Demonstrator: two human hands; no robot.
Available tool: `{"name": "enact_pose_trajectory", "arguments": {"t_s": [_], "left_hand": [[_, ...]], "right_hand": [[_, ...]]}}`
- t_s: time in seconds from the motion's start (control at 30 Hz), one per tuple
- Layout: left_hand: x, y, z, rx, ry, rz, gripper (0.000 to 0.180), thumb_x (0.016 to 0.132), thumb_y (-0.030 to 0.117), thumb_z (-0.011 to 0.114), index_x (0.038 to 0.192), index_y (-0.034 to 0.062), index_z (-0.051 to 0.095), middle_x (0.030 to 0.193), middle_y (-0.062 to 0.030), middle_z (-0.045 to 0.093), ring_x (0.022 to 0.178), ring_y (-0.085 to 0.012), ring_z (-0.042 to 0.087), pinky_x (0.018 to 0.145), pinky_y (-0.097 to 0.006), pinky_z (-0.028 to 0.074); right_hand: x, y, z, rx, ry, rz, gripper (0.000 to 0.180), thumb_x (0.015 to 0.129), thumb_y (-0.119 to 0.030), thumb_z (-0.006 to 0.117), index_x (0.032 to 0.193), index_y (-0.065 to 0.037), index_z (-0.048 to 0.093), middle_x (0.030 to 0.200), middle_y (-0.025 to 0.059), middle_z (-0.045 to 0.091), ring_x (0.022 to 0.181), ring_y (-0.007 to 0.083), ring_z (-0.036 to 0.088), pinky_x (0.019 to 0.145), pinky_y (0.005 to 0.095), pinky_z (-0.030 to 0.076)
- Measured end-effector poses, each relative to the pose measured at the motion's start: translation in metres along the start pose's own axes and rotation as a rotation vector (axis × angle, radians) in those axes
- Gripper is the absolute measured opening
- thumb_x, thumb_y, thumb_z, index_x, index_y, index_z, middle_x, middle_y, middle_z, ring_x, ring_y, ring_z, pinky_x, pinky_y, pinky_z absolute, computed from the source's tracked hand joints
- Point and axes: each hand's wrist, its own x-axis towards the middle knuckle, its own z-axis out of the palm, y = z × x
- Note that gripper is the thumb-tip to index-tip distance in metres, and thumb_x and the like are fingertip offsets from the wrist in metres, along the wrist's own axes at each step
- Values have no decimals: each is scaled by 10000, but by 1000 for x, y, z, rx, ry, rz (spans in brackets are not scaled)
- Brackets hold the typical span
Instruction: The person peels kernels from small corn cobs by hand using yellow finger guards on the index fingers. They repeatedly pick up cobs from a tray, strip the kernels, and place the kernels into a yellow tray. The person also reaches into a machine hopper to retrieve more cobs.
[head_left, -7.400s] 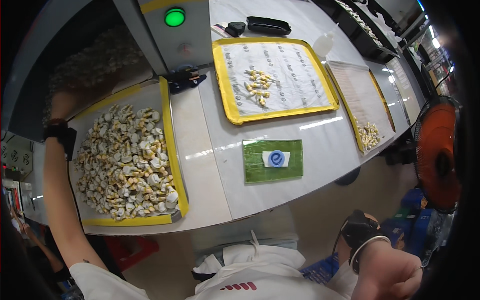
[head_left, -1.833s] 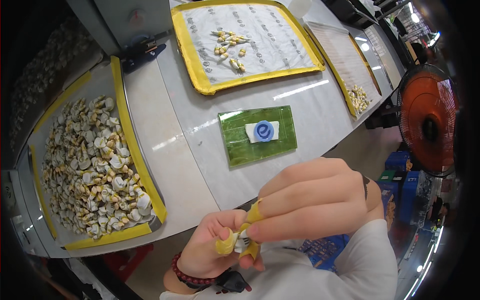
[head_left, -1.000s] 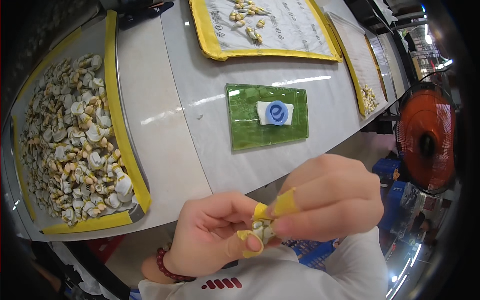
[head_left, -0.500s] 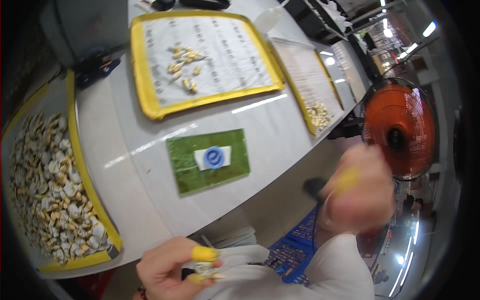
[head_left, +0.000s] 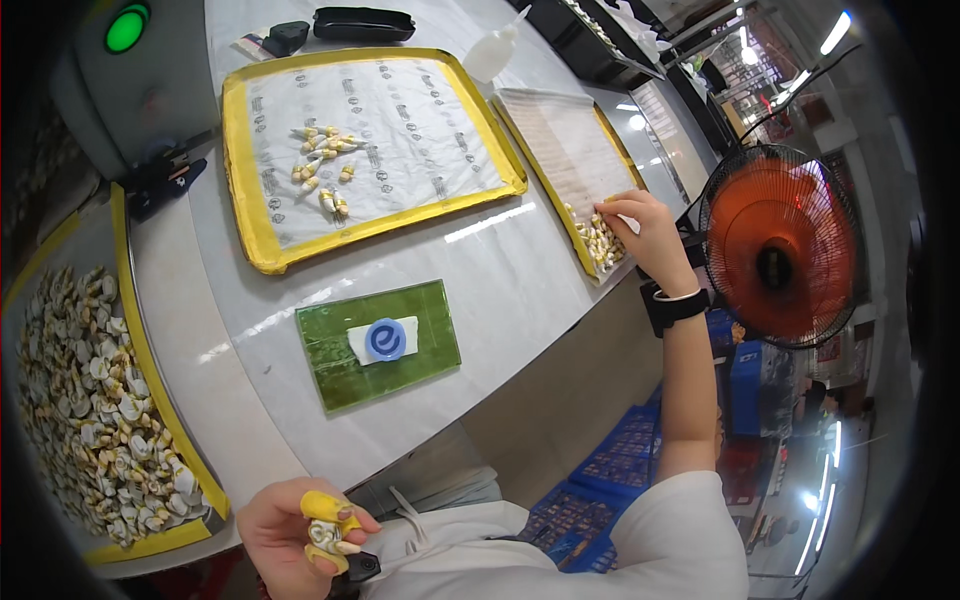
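Note:
My left hand [head_left: 278,528], low in the head view, is closed on a small white and yellow figurine piece [head_left: 326,534]. Yellow covers wrap its thumb and a finger. My right arm stretches far out to the right. Its hand [head_left: 655,238] reaches over a narrow yellow-edged tray [head_left: 541,182], with thumb and fingers drawn together just above a heap of small white and yellow pieces [head_left: 598,246]. Whatever those fingertips pinch is too small to make out.
A big yellow-rimmed tray [head_left: 246,235] holds several cone-like pieces. Nearer lies a green mat [head_left: 335,372] with a blue round dish [head_left: 386,341]. At left, a tray [head_left: 160,400] is heaped with white-yellow pieces. An orange fan [head_left: 780,240] stands right, by blue crates [head_left: 610,450].
My right hand has swung forward from beside the table to the heap in the narrow tray. My left hand, still holding the figurine piece, has shifted left in view as the camera turned.

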Motion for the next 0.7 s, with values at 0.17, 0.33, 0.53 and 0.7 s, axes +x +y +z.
{"name": "enact_pose_trajectory", "arguments": {"t_s": [0.17,0.33,0.53,0.7], "left_hand": [[5,0,1,4,-20,6,422,787,261,726,1047,-32,571,924,-128,618,764,-174,613,714,-380,513],[5,0,1,-2,-19,11,423,786,266,726,1046,-30,574,923,-132,624,763,-182,619,705,-379,514],[1,2,3,-4,-10,18,446,779,271,731,1064,-30,565,940,-132,627,786,-196,624,718,-393,516],[6,-5,-1,-46,39,13,453,714,261,794,938,-80,597,812,-159,638,740,-209,641,663,-303,530]], "right_hand": [[0,0,-1,43,22,-71,98,775,-41,644,869,-40,668,844,81,634,818,234,594,697,321,460],[3,6,-1,48,-56,53,99,796,-13,613,889,-14,580,809,74,582,799,195,589,682,279,462],[-2,-37,-5,679,225,53,73,883,14,513,948,17,545,815,24,570,740,94,566,653,208,462],[-8,-141,-4,834,-164,-222,129,791,46,598,914,21,628,787,59,633,678,113,608,571,226,475]]}}
